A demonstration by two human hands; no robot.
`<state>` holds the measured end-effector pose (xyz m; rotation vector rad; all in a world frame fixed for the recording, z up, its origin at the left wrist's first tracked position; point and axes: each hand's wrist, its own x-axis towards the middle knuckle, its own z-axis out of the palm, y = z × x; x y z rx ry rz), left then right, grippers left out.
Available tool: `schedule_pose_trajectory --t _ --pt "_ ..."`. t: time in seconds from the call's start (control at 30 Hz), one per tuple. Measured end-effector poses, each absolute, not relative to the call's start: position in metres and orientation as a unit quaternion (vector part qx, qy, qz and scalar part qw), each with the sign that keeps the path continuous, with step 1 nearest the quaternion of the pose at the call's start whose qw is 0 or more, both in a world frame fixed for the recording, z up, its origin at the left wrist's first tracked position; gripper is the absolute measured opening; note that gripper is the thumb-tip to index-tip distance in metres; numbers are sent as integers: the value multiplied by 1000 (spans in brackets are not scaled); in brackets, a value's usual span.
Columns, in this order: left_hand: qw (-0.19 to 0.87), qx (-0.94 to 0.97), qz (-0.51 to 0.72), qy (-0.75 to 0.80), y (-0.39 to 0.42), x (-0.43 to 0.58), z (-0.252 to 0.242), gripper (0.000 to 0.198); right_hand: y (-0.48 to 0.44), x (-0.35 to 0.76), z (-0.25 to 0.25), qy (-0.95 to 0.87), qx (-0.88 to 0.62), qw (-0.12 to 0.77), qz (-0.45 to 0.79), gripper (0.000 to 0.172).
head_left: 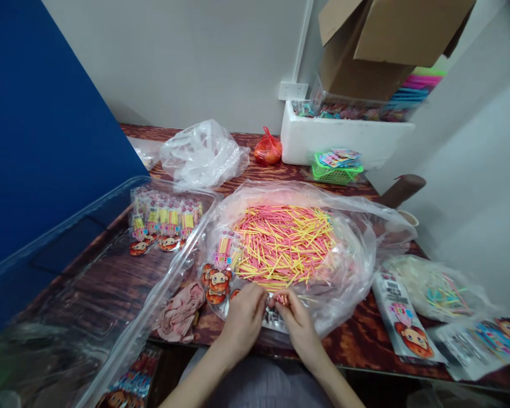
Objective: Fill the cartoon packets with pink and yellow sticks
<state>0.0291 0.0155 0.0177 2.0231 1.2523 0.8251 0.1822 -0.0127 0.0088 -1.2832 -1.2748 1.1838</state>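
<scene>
My left hand and my right hand meet at the near edge of a clear plastic bag. The bag lies open around a large heap of thin pink and yellow sticks. In my right hand is a small bunch of these sticks, its ends showing between the fingers. My left fingers are pinched together beside it; what they hold is hidden. A silvery printed packet shows below the hands. On the bag's left side lie a filled packet of sticks and several cartoon-face packets.
A clear plastic tub on the left contains several filled packets. A pink cloth lies nearby. Behind are a white plastic bag, a red bag, a green basket and a foam box. Flat printed pouches lie right.
</scene>
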Motion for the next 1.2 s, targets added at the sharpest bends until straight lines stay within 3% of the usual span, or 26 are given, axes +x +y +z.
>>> schedule_pose_trajectory --t 0.27,0.47,0.83,1.0,1.2 --pt "186 856 209 434 10 32 0 18 -22 180 -8 -522 -551 466 455 21" --pt "170 862 164 448 12 34 7 40 -9 193 3 -513 -572 467 437 19" --pt "215 812 195 506 26 40 3 20 64 242 39 -664 -663 296 178 16" --pt "261 796 222 499 28 39 1 13 64 246 40 -630 -651 371 204 14" --pt "255 817 227 465 34 34 1 10 38 230 32 -479 -561 517 434 19"
